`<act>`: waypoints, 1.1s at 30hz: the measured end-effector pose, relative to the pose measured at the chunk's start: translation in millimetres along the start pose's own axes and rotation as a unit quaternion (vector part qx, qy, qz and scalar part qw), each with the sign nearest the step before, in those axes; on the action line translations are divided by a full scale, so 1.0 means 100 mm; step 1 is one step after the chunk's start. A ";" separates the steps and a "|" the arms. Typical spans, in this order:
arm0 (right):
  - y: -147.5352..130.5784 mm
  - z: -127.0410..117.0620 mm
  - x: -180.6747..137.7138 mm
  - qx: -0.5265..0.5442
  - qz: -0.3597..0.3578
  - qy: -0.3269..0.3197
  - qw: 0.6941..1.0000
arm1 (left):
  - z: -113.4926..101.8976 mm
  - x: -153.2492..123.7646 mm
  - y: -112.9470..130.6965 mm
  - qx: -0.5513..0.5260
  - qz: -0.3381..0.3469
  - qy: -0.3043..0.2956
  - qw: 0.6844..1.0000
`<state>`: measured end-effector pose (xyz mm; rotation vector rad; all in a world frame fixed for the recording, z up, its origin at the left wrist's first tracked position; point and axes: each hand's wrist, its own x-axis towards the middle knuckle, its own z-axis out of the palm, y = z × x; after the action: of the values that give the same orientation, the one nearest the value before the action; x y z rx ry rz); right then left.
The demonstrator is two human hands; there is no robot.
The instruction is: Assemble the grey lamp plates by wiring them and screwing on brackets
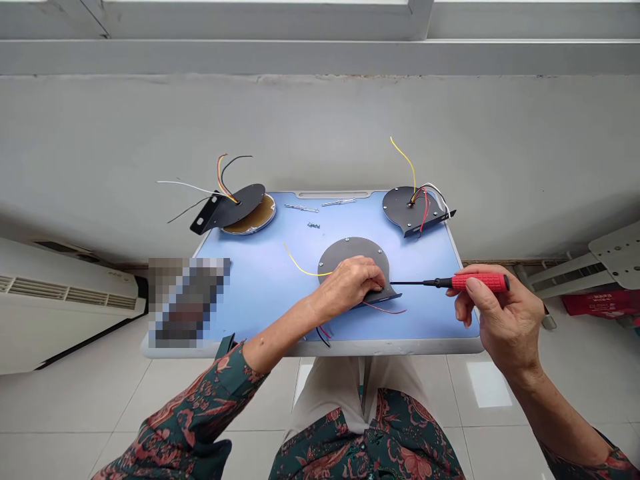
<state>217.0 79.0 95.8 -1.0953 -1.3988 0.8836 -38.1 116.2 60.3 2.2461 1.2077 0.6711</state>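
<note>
My right hand grips a screwdriver by its red handle. The black shaft points left, its tip close to the right edge of a dark, round-ended metal plate near the front of the table. My left hand rests over that plate, thumb and fingers pinched together near its bent flange; what they hold is too small or hidden to make out. Screws show along the plate's rim. A yellow wire runs out to the left, while red and black wires hang toward the front edge.
On the blue table, a second wired plate lies back right. Back left, another plate leans on a brownish disc. Small screws and two thin metal rods lie between them. A blurred-out dark object is at left.
</note>
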 end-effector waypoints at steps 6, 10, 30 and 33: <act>-0.05 0.06 0.00 -0.033 -0.011 -0.034 0.999 | -0.05 0.03 0.02 -0.014 -0.037 -0.031 0.999; -0.09 0.10 0.02 -0.062 -0.028 -0.048 0.997 | -0.07 0.04 0.01 -0.019 -0.035 -0.045 0.998; -0.25 0.19 0.12 -0.224 -0.122 -0.093 0.963 | -0.05 0.03 -0.04 -0.020 -0.009 -0.046 0.999; -0.33 0.23 0.17 -0.253 -0.137 -0.104 0.952 | -0.04 0.04 -0.04 -0.019 -0.001 -0.042 0.999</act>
<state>189.6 86.7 129.6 -1.1626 -1.9696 0.4535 -41.5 122.3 61.4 2.2186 1.1471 0.5865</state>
